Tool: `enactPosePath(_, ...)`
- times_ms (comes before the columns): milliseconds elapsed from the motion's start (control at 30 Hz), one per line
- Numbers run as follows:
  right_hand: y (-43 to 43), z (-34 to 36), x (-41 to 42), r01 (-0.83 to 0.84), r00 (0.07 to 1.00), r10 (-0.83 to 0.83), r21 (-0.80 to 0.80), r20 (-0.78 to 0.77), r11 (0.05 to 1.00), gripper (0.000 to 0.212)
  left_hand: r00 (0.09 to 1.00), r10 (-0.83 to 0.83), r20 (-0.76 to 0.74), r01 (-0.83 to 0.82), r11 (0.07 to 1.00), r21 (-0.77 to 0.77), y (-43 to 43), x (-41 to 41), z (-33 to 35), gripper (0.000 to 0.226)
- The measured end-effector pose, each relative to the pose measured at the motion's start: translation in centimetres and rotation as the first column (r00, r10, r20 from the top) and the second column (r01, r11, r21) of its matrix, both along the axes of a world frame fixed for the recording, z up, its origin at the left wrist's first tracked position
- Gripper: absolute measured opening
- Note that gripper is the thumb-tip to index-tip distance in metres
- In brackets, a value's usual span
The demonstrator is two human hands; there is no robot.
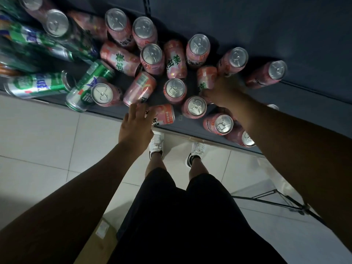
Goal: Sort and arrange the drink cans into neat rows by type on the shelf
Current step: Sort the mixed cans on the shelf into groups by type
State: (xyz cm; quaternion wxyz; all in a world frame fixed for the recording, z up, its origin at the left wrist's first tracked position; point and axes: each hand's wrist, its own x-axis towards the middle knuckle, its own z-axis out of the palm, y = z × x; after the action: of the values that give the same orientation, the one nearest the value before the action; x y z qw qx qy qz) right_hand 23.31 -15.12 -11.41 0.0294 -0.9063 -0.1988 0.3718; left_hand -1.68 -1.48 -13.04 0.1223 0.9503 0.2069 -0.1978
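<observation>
Dark shelf point(285, 35) over pale tiles point(38, 140): left hand point(136, 124) fingers point(140, 109) spread on fallen pink can point(164, 113); right hand point(223, 92) grips second pink can point(206, 76).

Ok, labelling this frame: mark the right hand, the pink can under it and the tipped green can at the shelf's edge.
right hand point(223, 92), head view, back of the hand.
pink can point(206, 75), head view, its printed side.
green can point(89, 81), head view, its side wall.
</observation>
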Motion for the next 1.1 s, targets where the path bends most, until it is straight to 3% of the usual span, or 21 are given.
enactPosePath(167,0.6,-3.0,0.3,0.117,0.99,-0.115,0.027,-0.078,0.993,0.09,1.0,-0.016,-0.01,0.016,1.0,0.011,0.6,0.3,-1.2,0.088)
enactPosePath(267,0.9,-2.2,0.0,0.199,0.975,-0.192,0.051,-0.108,0.979,0.073,0.999,-0.034,-0.035,0.035,0.999,0.033,0.6,0.5,-1.5,0.097)
enactPosePath(433,1.0,-1.9,0.0,0.262,0.96,-0.254,0.064,-0.117,0.963,0.071,0.999,-0.043,-0.011,0.043,0.999,0.024,1.0,0.9,-1.4,0.094)
enactPosePath(500,1.0,-1.3,0.3,0.269,0.96,-0.265,0.05,-0.088,0.962,0.072,0.999,-0.044,0.0,0.044,0.999,-0.016,1.3,0.9,-0.9,0.089)
enactPosePath(667,0.6,0.6,0.5,0.289,0.957,-0.288,0.057,-0.038,0.955,0.05,0.998,0.035,0.049,-0.023,0.975,-0.219,0.9,1.2,1.6,0.076)
enactPosePath(900,-1.0,2.1,-0.8,0.231,0.967,-0.245,0.161,0.072,0.96,0.066,0.99,0.081,0.114,-0.038,0.942,-0.334,-1.3,2.5,3.5,0.068)
enactPosePath(1100,-1.7,1.8,-1.4,0.104,0.983,-0.117,0.098,0.139,0.99,0.079,0.992,0.064,0.109,-0.024,0.942,-0.336,-2.8,3.9,3.7,0.07)
